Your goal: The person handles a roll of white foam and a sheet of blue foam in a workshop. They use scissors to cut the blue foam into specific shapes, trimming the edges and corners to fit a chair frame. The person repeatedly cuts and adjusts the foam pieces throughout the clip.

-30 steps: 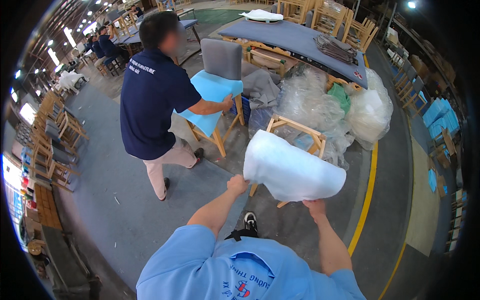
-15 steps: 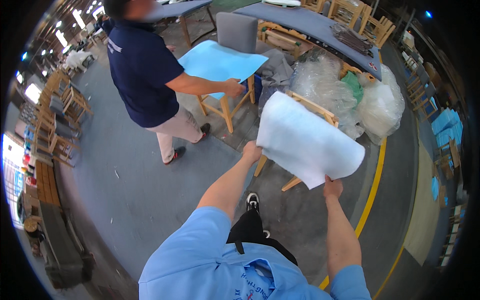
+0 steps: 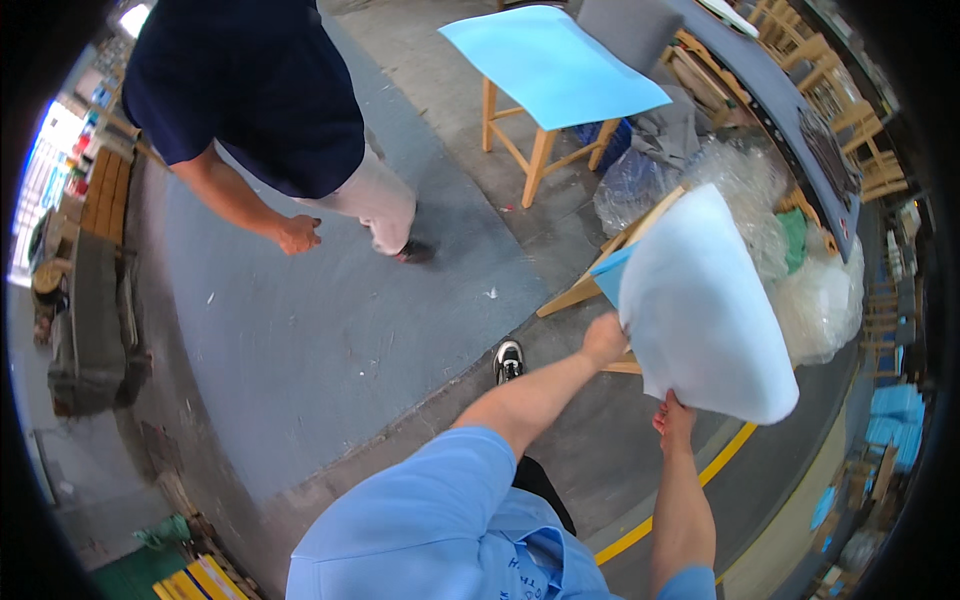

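A curved white sheet of soft padding (image 3: 705, 310) is held up in front of me, over a wooden chair frame (image 3: 580, 293) that it largely hides. My left hand (image 3: 605, 340) is closed at its left edge; the fingertips are partly out of sight. My right hand (image 3: 675, 420) pinches the near lower edge between thumb and fingers. A light blue piece (image 3: 612, 275) shows beside the sheet's left edge, above the chair frame.
A co-worker in a dark shirt (image 3: 260, 100) stands at the left. Farther off, a blue sheet (image 3: 555, 65) lies across a wooden-legged chair (image 3: 540, 165). Bundled clear plastic (image 3: 820, 310) lies at the right, by a grey-topped table (image 3: 745, 70). A yellow line (image 3: 630, 540) marks the floor.
My view has turned left and downward. The padding has tilted more steeply in my hands, and a blue piece now shows beside it. The co-worker has moved away from the chair with the blue sheet.
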`<state>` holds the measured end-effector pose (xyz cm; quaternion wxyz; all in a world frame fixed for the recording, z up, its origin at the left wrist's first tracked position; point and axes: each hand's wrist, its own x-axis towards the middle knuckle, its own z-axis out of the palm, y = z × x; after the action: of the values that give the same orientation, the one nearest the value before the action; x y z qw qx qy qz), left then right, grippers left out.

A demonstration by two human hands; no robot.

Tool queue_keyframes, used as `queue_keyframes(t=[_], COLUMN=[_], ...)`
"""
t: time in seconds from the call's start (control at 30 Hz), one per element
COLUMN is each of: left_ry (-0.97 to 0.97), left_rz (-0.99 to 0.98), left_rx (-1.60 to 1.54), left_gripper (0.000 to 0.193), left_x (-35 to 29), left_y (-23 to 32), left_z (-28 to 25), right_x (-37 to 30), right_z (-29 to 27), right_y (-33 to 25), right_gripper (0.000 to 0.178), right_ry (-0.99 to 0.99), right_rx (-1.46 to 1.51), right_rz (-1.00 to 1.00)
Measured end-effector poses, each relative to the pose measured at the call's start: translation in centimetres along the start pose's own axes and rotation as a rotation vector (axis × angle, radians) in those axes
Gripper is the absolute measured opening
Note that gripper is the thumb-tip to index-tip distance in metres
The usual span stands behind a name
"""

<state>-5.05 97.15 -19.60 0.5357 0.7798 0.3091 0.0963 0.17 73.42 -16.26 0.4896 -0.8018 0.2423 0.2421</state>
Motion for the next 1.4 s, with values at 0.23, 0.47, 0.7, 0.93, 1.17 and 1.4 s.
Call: queue_keyframes(t=[0.23, 0.47, 0.7, 0.93, 1.17, 1.4], left_ry=[0.129, 0.107, -0.015, 0.002, -0.15, -0.223], left_rz=[-0.302, -0.21, -0.296, -0.423, -0.495, -0.57], left_rx=[-0.002, 0.089, 0.216, 0.04, 0.167, 0.249], left_gripper=[0.02, 0.021, 0.033, 0.029, 0.03, 0.036], left_x=[3.1, 7.8, 9.7, 11.4, 13.9, 14.8], left_y=[-2.9, -4.6, -3.6, -4.3, -2.2, -1.2], left_z=[-2.0, -5.3, -6.4, -5.6, -2.8, -3.8], right_x=[1.6, 4.0, 5.7, 6.2, 6.6, 6.4], right_z=[0.3, 1.1, 2.1, 4.2, 2.8, 1.7], right_y=[-1.1, -1.4, -0.9, -0.8, -0.7, -1.1], right_gripper=[0.026, 0.028, 0.031, 0.031, 0.032, 0.033], right_ry=[-0.084, -0.045, -0.016, 0.098, 0.198, 0.208], right_rx=[-0.187, 0.042, 0.254, 0.76, 1.047, 1.115], right_rz=[-0.087, 0.088, 0.298, 0.4, 0.454, 0.527])
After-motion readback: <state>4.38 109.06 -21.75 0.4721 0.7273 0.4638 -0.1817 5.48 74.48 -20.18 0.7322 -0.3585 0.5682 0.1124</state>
